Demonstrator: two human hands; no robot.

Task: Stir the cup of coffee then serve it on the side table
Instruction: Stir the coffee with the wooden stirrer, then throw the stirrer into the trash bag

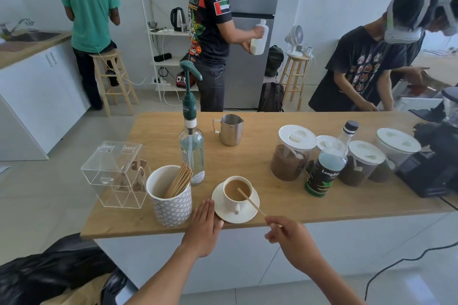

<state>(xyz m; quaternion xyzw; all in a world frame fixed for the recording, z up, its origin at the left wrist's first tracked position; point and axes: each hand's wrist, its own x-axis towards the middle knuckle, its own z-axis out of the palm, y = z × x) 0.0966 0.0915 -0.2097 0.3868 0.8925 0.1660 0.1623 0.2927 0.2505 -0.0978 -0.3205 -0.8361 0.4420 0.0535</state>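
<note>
A white cup of milky coffee (236,192) stands on a white saucer (224,208) near the front edge of the wooden counter (285,205). A thin wooden stir stick (250,200) leans in the cup, its lower end in the coffee. My right hand (290,235) pinches the stick's upper end, just off the counter's front edge. My left hand (204,225) lies flat and open on the counter, fingers together, touching the saucer's left side.
A patterned holder of wooden sticks (169,195) and a clear acrylic box (116,173) stand left of the cup. Behind are a pump bottle (192,146), a steel milk jug (229,130), lidded jars (291,153), a dark bottle (327,168) and a black grinder (436,163). Several people stand beyond the counter.
</note>
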